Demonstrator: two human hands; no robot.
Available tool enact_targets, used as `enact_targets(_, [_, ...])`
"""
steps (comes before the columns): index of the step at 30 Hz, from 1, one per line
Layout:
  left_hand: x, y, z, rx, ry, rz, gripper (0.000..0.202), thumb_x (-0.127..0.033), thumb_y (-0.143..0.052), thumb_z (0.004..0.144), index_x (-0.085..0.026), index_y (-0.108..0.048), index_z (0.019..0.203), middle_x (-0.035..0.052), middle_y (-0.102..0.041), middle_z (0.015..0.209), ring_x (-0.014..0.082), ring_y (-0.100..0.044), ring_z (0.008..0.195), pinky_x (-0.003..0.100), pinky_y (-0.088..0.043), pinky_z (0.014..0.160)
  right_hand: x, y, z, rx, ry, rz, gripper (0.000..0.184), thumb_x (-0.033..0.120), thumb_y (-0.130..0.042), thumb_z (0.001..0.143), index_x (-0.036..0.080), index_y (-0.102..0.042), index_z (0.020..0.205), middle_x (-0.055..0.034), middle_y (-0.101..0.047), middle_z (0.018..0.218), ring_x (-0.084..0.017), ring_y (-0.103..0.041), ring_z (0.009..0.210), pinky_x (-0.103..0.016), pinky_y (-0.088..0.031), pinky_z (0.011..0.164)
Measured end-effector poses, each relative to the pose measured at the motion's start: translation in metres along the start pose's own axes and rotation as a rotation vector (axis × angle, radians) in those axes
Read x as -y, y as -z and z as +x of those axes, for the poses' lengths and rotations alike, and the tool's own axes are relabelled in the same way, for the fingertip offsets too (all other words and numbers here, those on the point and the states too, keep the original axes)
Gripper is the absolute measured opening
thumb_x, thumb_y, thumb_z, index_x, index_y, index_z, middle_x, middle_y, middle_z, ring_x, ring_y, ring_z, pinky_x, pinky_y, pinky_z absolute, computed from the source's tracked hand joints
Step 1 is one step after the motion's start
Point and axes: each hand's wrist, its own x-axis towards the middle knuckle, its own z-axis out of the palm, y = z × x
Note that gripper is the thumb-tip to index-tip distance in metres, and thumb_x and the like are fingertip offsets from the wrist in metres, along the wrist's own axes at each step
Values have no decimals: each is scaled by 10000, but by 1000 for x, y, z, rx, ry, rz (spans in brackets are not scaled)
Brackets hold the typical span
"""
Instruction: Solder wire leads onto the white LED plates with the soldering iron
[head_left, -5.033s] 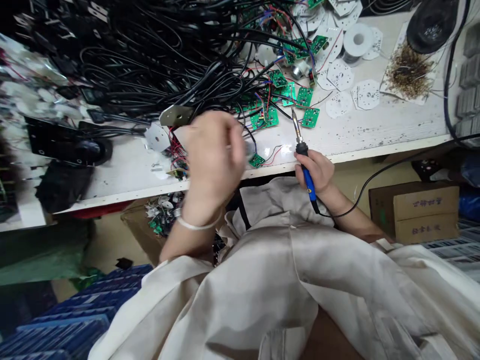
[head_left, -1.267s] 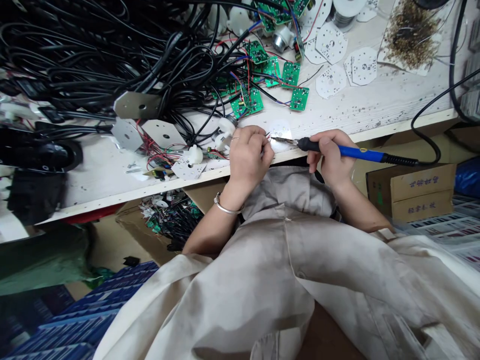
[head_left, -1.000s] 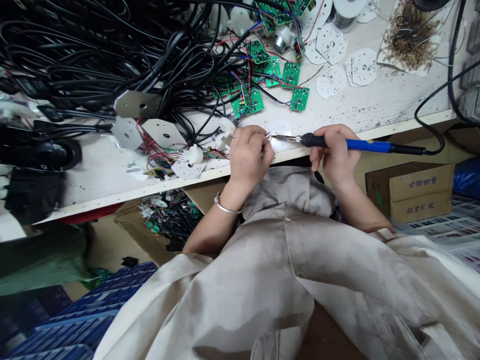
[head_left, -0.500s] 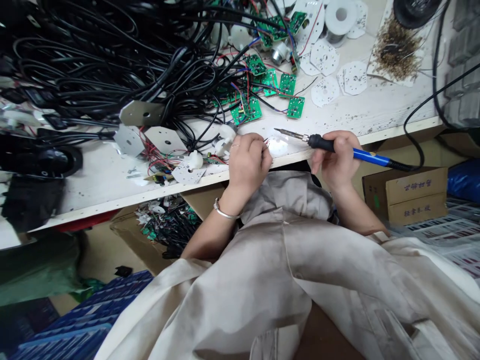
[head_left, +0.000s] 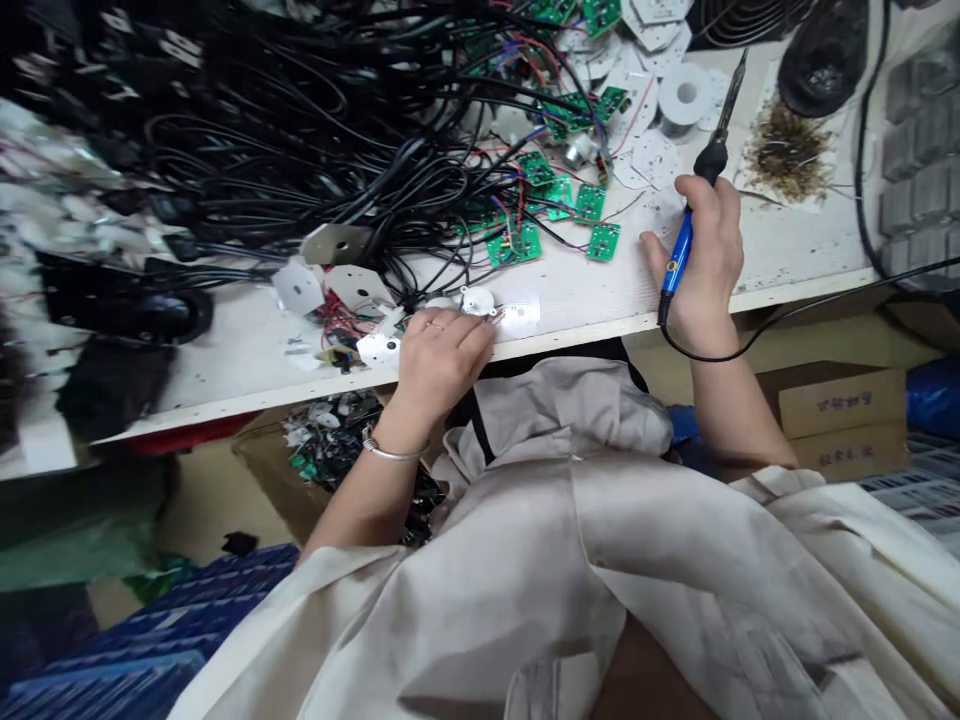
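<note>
My right hand (head_left: 701,255) is closed round the blue handle of a soldering iron (head_left: 701,185), whose tip points up and away toward a solder spool (head_left: 681,97). My left hand (head_left: 439,350) lies at the bench's front edge with its fingers curled on a small white motor part (head_left: 477,300) with red wires, beside a white round LED board (head_left: 523,312). Several green circuit boards (head_left: 517,243) lie just beyond it among black cables (head_left: 315,130).
White octagonal plates (head_left: 358,288) and a metal plate (head_left: 335,243) lie left of my left hand. A brown wire-wool pad (head_left: 787,155) and a dark round object (head_left: 821,55) sit at the far right. Cardboard boxes (head_left: 844,415) and blue crates (head_left: 150,620) stand below the bench.
My right hand has swung the iron away from the white board, up and to the right toward the spool. My left hand has slid left along the edge with the small part.
</note>
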Motion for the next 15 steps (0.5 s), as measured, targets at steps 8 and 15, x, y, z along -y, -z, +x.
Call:
enact_targets(8, [15,12,-11,-6,-27,99,152,-301,-569,980,-264,-712,943,56,-750,888,239,-656,828,424,-458,803,-8,-4,-4,46,33,21,456,401,-578,953,403,-450,1390,-75,-514,1426,-313,-503,1275,-523,-431,1107])
enact_targets(15, [-4,-3,-5,-220,85,45,133,-360,-668,939,-251,-690,867,69,-733,933,243,-642,851,408,-413,747,-10,-1,-10,13,8,-37,458,471,-609,937,431,-450,1364,-45,-546,1409,-297,-505,1256,-511,-443,1098])
